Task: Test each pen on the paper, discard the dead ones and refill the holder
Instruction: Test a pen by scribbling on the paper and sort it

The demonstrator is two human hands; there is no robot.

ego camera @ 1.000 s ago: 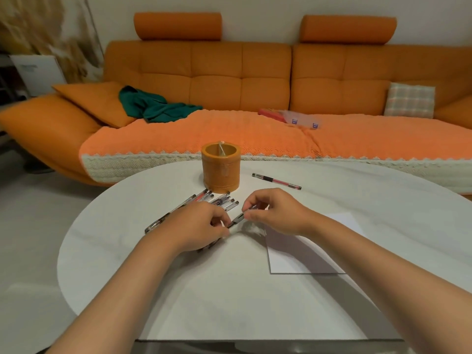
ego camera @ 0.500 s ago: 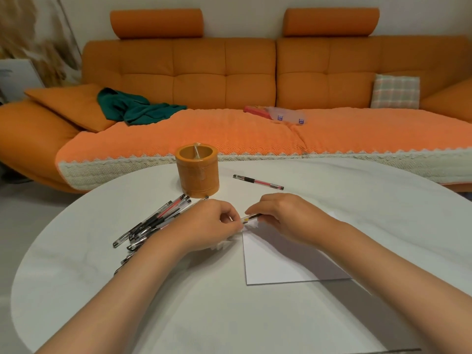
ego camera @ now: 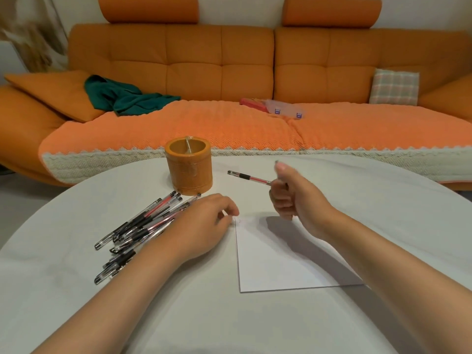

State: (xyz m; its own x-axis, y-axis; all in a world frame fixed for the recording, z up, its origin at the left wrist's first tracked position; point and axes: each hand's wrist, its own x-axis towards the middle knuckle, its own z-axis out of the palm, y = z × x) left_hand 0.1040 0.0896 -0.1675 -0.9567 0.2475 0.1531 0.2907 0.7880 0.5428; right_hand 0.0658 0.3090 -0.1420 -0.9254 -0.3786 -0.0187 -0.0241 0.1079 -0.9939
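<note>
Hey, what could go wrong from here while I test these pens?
1. The left hand reaches across the pile of pens; a sweep might roll some off the table.
2. The paper lies loose with no hand pressing it flat, so it may slide under a scribble.
3. The lone pen just behind the right hand could get knocked or mixed with untested ones.

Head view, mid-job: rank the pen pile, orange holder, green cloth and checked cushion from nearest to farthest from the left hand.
1. Pen pile: on the table, against the left hand on its outer side.
2. Orange holder: on the table, just beyond the hand.
3. Green cloth: left part of the sofa.
4. Checked cushion: far right of the sofa.
</note>
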